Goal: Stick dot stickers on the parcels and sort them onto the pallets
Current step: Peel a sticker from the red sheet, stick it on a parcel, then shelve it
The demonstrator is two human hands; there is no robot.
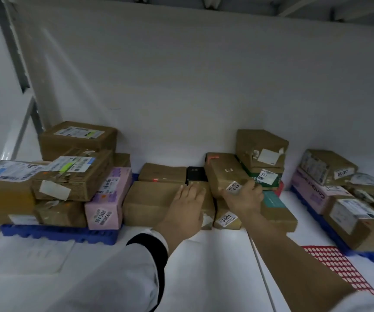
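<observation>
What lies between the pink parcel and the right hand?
In head view, a plain brown parcel fills that stretch, left hand flat on it; the right hand grips a labelled parcel.

Matt brown cardboard parcels, blue plastic pallets

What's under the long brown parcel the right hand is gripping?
Under the long brown parcel, a brown box labelled 3001 shows below its near end. The right hand covers the contact, so support is unclear.
</observation>
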